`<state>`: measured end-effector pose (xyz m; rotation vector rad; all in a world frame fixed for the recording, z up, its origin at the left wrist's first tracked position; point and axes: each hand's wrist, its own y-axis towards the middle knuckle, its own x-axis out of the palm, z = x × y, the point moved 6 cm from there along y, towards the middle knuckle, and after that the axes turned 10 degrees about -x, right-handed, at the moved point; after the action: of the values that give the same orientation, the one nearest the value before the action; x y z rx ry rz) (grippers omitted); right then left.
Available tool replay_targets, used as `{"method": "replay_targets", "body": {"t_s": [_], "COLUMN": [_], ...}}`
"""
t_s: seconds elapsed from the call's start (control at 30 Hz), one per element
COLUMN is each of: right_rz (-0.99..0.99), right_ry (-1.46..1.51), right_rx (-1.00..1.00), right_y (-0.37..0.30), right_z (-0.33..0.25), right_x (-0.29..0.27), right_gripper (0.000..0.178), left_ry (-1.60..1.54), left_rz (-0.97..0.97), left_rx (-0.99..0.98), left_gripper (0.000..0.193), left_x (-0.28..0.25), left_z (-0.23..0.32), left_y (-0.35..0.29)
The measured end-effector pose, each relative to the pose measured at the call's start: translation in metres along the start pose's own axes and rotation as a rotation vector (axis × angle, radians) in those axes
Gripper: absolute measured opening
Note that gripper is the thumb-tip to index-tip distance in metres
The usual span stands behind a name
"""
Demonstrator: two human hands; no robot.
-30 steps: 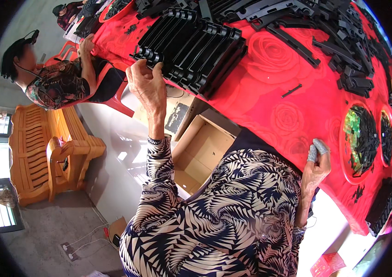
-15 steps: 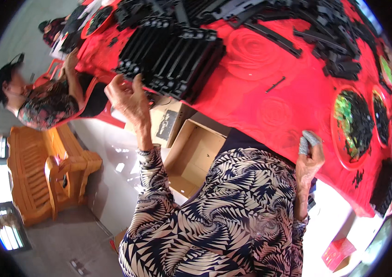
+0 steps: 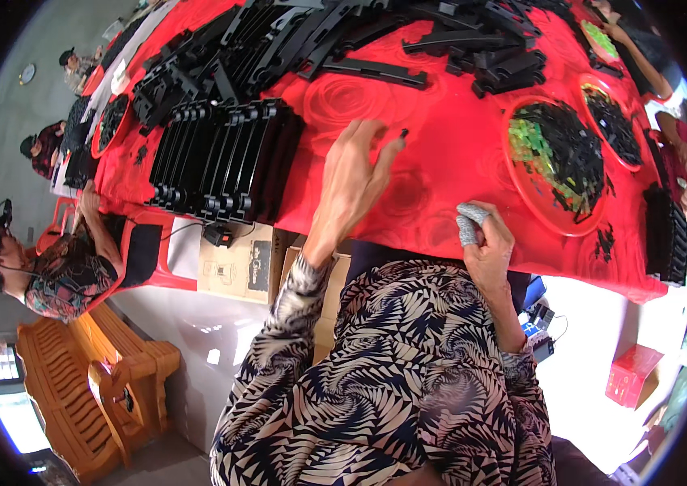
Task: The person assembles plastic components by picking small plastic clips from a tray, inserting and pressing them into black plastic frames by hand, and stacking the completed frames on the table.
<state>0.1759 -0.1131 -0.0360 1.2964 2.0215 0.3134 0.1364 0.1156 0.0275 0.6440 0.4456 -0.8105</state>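
My left hand hovers palm down over the red tablecloth, its thumb apart from the curled fingers. At the thumb tip shows the end of a small thin black strip; whether the hand touches it is unclear. My right hand is closed near the table's front edge, with grey wrapping on two fingertips. What it holds, if anything, is hidden. Left of my left hand stands a stack of long black plastic parts lined up side by side. A red-rimmed tray of black and green pieces lies to the right.
Loose black plastic parts heap at the back. A second tray sits farther right. Cardboard boxes stand below the table edge. Another person sits at the left; other people's arms reach in at the right.
My left hand has moved right, from beside the black stack to over the cloth by the small strip. My right hand stays closed near the edge. The view has shifted right.
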Motion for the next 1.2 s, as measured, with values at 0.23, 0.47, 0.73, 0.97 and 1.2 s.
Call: {"method": "replay_targets", "body": {"t_s": [0.23, 0.47, 0.73, 0.97, 1.2], "right_rz": [0.013, 0.018, -0.017, 0.222, 0.132], "right_ry": [0.051, 0.056, 0.05, 0.349, 0.289], "right_rx": [-0.043, -0.017, 0.014, 0.268, 0.253], "right_y": [-0.001, -0.003, -0.004, -0.01, -0.01], "right_z": [0.006, 0.007, 0.007, 0.025, 0.021], "right_x": [0.001, -0.004, -0.004, -0.009, -0.004], "right_gripper": [0.024, 0.024, 0.025, 0.033, 0.032], "left_ry": [0.432, 0.703, 0.201, 0.024, -0.062], "left_rz": [-0.044, -0.076, -0.124, -0.361, -0.351], "left_rx": [0.154, 0.256, 0.51, 0.634, 0.46], "left_gripper": [0.028, 0.03, 0.038, 0.046, 0.052], "left_x": [0.077, 0.099, 0.068, 0.064, 0.044], "left_z": [-0.034, -0.05, 0.014, 0.028, 0.011], "left_y": [0.124, 0.138, 0.059, -0.036, -0.064]}}
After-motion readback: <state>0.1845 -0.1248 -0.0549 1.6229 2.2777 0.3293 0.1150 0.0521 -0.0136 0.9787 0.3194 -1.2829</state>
